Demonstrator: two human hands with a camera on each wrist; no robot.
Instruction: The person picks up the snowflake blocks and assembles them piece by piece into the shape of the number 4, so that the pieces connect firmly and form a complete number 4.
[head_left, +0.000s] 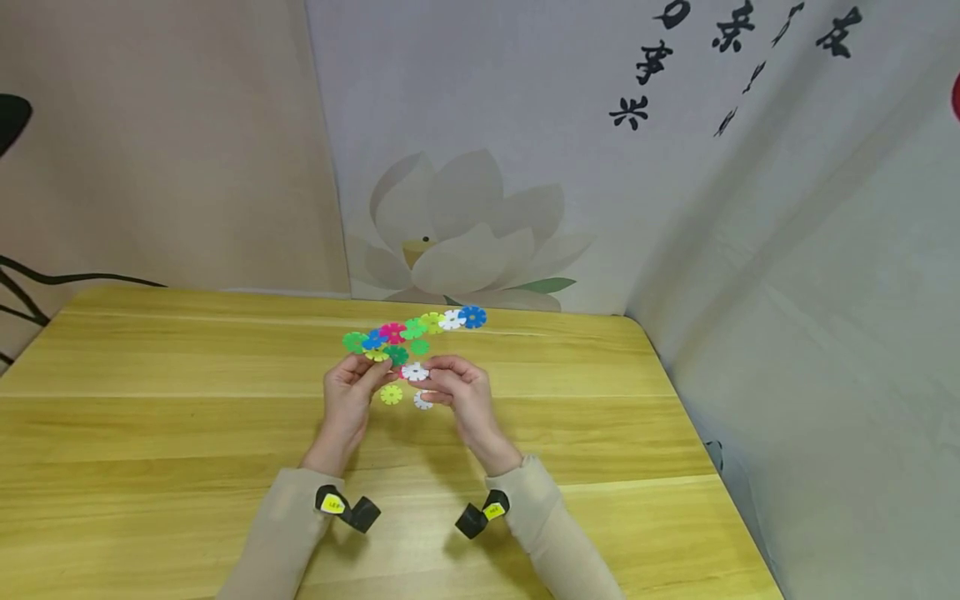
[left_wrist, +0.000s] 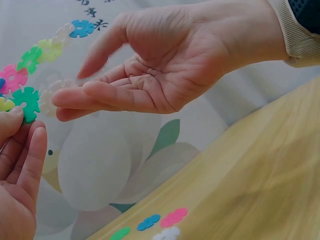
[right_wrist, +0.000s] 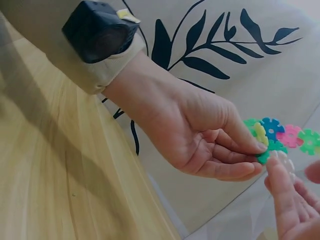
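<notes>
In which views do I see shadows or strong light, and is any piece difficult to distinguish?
Head view: soft shadows on the wooden table; right-wrist view: a broad dark shadow across the table, upper right corner brightest; left-wrist view: the white piece beside the right hand looks faint against the pale backdrop.

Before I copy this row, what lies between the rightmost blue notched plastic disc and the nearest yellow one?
A white notched plastic disc, seen in the head view.
</notes>
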